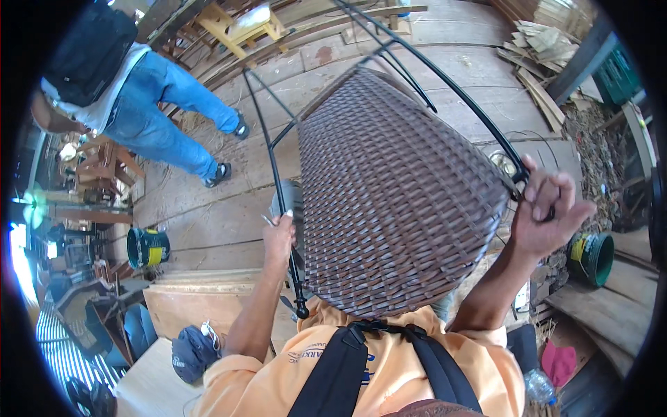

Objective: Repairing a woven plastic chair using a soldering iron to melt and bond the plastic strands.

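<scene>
Tilted in front of me is a chair with a brown woven wicker panel (396, 201) on a black metal frame (455, 73). My left hand (279, 240) is closed round the frame's left tube, above its rounded black end (301, 308). A short thin metallic piece (268, 220) sticks out beside the thumb; what it belongs to is hidden. At the panel's right corner, my right hand (545, 205) has its fingers curled at the right tube, thumb pointing outward. A dark bit shows between those fingers. The panel's near edge rests close against my front.
A person in blue jeans (149, 115) stands at the far left, facing away. Green buckets (147, 247) stand at left and right (590, 258). A cap (194, 353) lies on a board at the near left. Wood scraps (538, 48) are piled at the far right, near a wooden stool (243, 28).
</scene>
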{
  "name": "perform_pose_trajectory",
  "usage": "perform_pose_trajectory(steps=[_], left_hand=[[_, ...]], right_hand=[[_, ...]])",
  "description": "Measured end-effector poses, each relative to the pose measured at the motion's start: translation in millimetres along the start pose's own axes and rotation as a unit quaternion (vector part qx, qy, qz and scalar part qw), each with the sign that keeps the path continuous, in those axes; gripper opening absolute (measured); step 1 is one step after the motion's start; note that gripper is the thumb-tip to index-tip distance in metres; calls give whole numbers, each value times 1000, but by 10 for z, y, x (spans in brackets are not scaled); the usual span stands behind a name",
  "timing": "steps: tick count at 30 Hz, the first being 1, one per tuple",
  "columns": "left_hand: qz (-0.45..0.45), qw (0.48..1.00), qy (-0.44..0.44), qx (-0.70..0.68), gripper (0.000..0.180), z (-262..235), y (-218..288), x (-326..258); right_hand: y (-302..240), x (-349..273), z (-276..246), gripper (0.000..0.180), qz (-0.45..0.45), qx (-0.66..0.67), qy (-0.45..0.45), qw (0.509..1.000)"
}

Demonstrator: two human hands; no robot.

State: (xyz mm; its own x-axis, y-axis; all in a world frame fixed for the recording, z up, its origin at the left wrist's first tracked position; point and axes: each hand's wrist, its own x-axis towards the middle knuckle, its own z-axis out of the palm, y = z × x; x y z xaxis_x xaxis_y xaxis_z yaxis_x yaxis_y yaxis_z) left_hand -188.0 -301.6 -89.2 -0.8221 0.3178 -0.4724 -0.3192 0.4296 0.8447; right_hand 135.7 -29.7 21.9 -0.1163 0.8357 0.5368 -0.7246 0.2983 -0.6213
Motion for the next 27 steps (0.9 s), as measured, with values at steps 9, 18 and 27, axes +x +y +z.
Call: perform_pose_trajectory(steps=[9,18,27], left_hand=[[49,997,-54,-7,33,-156,-657,37],[-20,957,-250,-147,23,-324,-678,44],[6,973,-220,-69,32,-391,-275,-268]], right_hand=[[-360,443,1719,85,29,-163,-207,964],[-43,428,2799,38,-323,-261,-276,867],[-111,-204,3056,45,-102,-138,-450,876]])
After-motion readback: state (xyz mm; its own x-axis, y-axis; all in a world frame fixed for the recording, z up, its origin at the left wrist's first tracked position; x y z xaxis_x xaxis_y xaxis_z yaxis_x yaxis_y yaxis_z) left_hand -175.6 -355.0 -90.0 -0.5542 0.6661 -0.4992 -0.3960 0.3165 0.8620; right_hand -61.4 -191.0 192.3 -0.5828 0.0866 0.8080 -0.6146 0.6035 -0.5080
